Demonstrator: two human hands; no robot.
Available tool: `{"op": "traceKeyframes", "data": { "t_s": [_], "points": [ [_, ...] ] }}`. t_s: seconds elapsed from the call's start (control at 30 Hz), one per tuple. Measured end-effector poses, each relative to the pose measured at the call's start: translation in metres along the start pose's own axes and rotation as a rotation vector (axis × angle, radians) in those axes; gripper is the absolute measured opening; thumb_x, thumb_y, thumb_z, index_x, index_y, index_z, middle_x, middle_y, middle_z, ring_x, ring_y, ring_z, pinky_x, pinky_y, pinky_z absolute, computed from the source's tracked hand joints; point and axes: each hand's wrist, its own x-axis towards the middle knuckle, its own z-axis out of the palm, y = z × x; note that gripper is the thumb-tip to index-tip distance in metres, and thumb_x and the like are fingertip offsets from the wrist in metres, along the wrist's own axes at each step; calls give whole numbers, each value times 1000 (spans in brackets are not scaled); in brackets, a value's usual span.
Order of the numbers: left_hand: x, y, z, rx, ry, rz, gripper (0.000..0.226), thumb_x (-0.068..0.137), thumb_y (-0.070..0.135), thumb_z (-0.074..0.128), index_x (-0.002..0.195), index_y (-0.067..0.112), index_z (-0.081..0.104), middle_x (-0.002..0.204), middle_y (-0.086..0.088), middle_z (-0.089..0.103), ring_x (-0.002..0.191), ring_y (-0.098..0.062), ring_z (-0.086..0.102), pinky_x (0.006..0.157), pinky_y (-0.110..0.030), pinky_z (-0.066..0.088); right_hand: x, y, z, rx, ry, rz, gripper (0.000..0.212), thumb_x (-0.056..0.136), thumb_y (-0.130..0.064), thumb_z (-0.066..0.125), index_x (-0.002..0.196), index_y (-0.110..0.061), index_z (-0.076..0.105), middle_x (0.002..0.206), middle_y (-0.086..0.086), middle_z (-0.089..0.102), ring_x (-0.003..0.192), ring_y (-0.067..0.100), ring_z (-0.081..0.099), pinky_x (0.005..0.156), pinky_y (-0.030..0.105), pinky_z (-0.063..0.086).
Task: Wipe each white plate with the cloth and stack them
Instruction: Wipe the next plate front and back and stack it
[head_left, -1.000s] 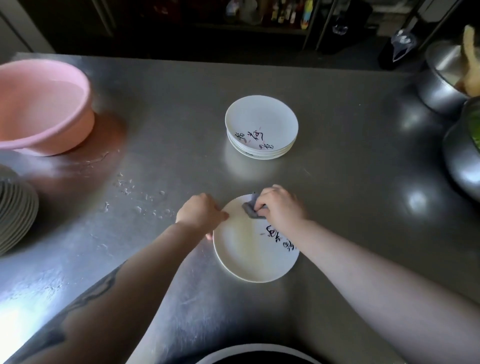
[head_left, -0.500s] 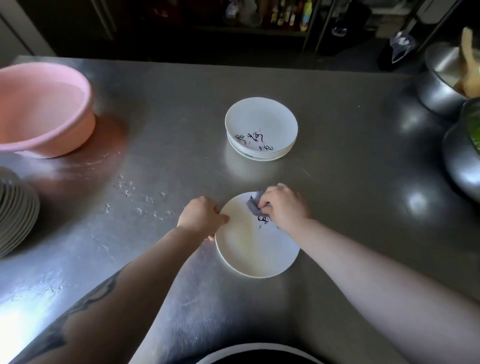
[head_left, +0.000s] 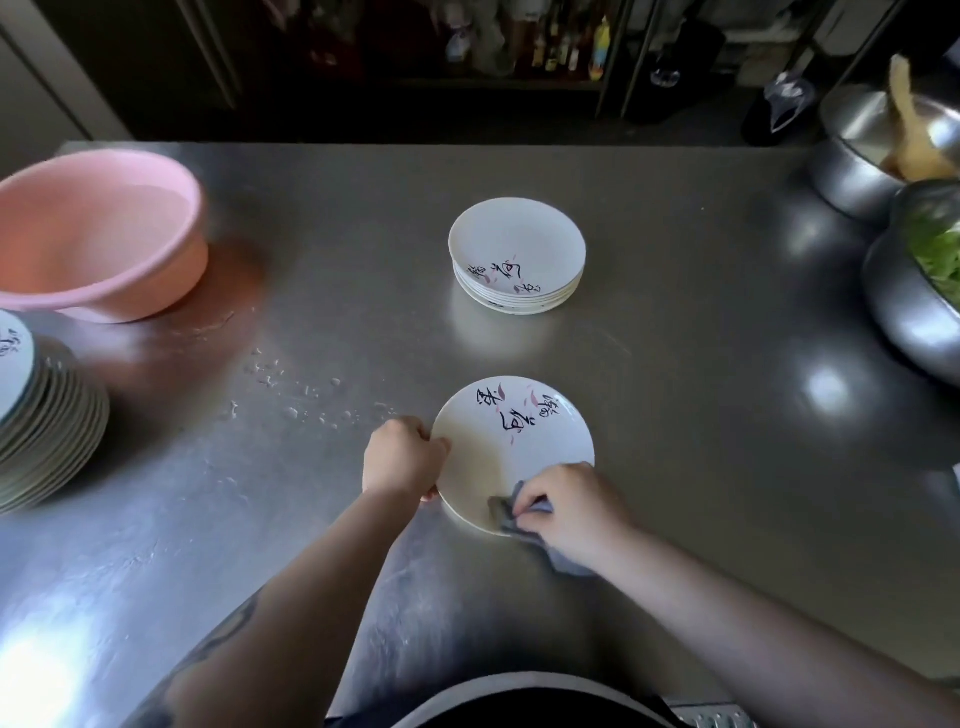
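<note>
The left hand (head_left: 404, 460) grips the plate (head_left: 511, 452) rim to steady it flat on the bench (head_left: 675, 364) while right-hand fingers (head_left: 524, 506) pinch the cloth (head_left: 506, 514) against its near edge (wiped stack (head_left: 517, 257) beyond).

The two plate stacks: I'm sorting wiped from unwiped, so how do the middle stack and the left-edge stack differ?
The middle stack is short, a few plates; the left stack is much taller. The middle stack stands wholly in view beyond the plate being wiped; the left stack is cut by the frame edge, near the pink basin. Both hold white plates with dark script.
</note>
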Motion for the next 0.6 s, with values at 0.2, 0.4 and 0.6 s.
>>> {"op": "traceKeyframes", "data": {
  "t_s": [0.2,0.4,0.6],
  "points": [
    [-5,-4,2,-80,56,29,20,82,13,68,77,-4,58,58,-18,65,44,-29,64,47,-34,53,14,-26,15,158,10,-69,9,75,-20,73,83,-25,76,84,-6,73,83,16,64,75,25,49],
    [-14,-28,-25,-234,-30,149,12,86,20,75,95,14,69,77,-2,72,65,-20,70,63,-38,60,-1,0,-16,476,207,-13,21,73,-10,77,68,-30,73,74,-11,73,78,12,67,77,28,49],
    [-49,-31,-15,-11,-126,674,20,74,16,85,81,30,72,88,18,69,89,0,62,84,-16,46,-18,24,-30,603,367,26,32,72,-4,79,67,-35,71,71,-17,72,70,6,67,71,27,49]
  ]
}}
